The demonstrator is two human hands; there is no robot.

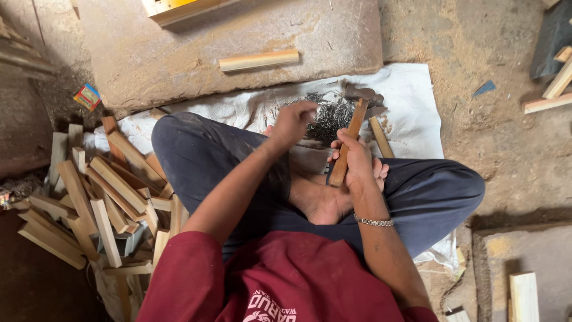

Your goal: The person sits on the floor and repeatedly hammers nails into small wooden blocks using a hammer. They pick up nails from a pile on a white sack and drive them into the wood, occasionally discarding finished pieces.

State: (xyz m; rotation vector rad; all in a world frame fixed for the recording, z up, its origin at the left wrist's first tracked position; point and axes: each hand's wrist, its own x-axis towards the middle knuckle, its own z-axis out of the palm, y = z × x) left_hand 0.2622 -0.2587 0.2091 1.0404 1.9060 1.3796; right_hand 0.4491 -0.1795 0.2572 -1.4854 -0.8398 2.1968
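The person is sitting cross-legged, the right hand (357, 158) closing tight around the wooden handle of a hammer (351, 134), its head pointing away. The left hand (293, 122) is hovering beside it with fingers loosely curled, just short of the nail pile (330, 113); whether it is pinching anything, I cannot tell. Wood strips (101, 191) are lying outside the left arm.

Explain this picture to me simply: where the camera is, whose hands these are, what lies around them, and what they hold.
The camera sits on a person's head and looks down at their crossed legs. The right hand grips a wooden-handled hammer. The left hand is over a pile of small nails on a white cloth; whether it holds a nail I cannot tell. To the person's left lies a heap of short wooden slats. One wooden block rests on a stone slab ahead.
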